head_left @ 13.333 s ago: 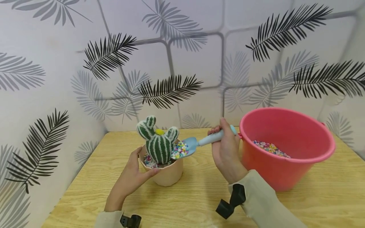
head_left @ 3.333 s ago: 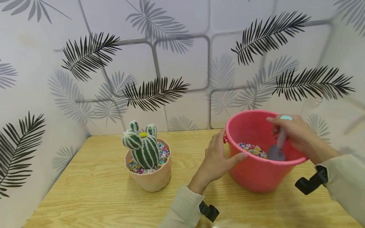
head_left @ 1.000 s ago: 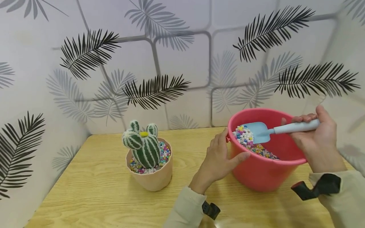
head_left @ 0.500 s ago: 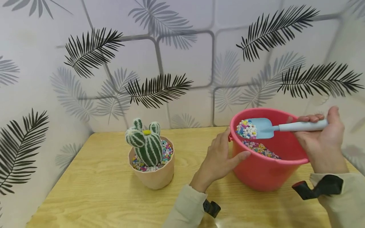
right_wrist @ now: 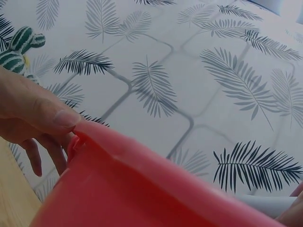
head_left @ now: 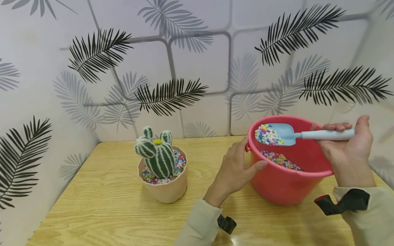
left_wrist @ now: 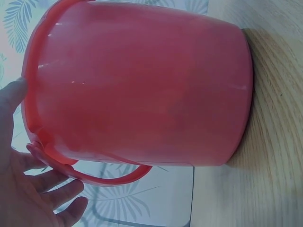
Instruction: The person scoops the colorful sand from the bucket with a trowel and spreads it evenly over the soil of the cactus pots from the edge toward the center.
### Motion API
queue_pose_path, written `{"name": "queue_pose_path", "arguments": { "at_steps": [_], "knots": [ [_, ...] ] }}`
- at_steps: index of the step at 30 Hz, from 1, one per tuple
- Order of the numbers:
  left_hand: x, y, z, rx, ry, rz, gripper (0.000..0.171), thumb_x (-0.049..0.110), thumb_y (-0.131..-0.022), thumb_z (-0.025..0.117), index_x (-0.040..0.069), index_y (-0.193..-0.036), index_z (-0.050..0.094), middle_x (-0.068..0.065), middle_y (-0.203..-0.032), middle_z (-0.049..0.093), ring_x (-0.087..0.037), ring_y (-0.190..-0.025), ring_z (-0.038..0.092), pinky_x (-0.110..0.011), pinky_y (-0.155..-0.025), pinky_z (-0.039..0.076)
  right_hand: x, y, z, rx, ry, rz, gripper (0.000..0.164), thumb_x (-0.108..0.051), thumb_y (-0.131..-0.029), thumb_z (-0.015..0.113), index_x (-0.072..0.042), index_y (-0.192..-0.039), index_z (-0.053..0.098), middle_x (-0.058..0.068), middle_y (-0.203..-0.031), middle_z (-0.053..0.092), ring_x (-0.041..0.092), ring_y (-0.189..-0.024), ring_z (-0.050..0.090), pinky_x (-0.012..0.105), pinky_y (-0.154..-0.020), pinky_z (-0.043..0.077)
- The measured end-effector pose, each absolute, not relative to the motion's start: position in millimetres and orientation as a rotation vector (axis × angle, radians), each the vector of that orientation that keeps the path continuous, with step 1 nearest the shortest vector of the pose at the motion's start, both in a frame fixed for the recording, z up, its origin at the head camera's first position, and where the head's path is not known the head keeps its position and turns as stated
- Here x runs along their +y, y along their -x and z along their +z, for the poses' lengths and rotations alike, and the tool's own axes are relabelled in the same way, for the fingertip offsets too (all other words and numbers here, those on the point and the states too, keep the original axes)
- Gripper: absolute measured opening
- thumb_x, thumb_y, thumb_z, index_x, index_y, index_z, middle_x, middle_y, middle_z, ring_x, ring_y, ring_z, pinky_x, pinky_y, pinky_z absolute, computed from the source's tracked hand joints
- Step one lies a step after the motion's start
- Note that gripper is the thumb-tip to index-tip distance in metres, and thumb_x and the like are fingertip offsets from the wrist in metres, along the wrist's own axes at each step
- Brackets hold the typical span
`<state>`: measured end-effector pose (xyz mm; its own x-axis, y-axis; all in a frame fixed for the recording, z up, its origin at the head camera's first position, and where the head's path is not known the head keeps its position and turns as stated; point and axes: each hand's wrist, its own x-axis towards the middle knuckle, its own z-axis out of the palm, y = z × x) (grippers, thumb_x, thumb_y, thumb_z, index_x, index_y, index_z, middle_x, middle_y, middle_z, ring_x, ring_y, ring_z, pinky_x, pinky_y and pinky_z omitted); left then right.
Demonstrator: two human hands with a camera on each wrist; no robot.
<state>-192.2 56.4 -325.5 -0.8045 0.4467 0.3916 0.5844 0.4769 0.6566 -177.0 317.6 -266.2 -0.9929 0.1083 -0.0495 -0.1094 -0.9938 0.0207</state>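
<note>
A light blue hand trowel (head_left: pixel 286 134) lies level over the pink bucket (head_left: pixel 289 191), its blade heaped with multicoloured beads (head_left: pixel 267 134). My right hand (head_left: pixel 349 147) grips the trowel's pale handle, palm up, beyond the bucket's right rim. More beads (head_left: pixel 281 160) lie inside the bucket. My left hand (head_left: pixel 234 167) rests at the bucket's left rim, thumb against the front and fingers spread loosely by the bucket's handle (left_wrist: pixel 113 179). The right wrist view shows that thumb on the rim. To the left stands a cream pot (head_left: pixel 166 191) holding a knitted cactus (head_left: pixel 160 160) with beads around its base.
Both the pot and the bucket stand on a wood-grain table (head_left: pixel 117 205). Behind them rises a wall (head_left: pixel 203 68) with a leaf pattern. Black wrist cameras sit on both sleeves.
Earlier the trowel held beads over the pot while the left hand steadied it. Later the left hand is at the bucket, the trowel dips inside, then rises loaded. Lately it lifts slightly more.
</note>
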Motion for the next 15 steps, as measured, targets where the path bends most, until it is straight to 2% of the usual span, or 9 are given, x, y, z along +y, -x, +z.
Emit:
{"name": "queue_pose_path", "arguments": {
  "at_steps": [10,15],
  "knots": [
    [52.2,190.8,-324.6,-2.514,0.902,-1.22,0.071,0.048,-0.089,0.059,0.012,-0.145,0.034,-0.001,-0.125,0.05,-0.015,-0.113,0.046,-0.033,-0.093,0.045,313.5,174.7,-265.9,0.099,0.046,3.03,0.059,-0.049,-0.088,0.059,0.001,-0.061,0.043,0.014,-0.06,0.042,0.028,-0.059,0.041,0.044,-0.096,0.037],
    [52.0,190.6,-324.0,-2.5,0.916,-1.215,0.068,0.044,-0.09,0.06,0.01,-0.144,0.034,-0.002,-0.128,0.05,-0.015,-0.115,0.046,-0.033,-0.094,0.045,313.6,175.4,-264.9,0.067,0.044,2.993,0.059,-0.049,-0.089,0.058,0.001,-0.062,0.043,0.015,-0.06,0.043,0.028,-0.059,0.041,0.043,-0.093,0.038]
  ]
}}
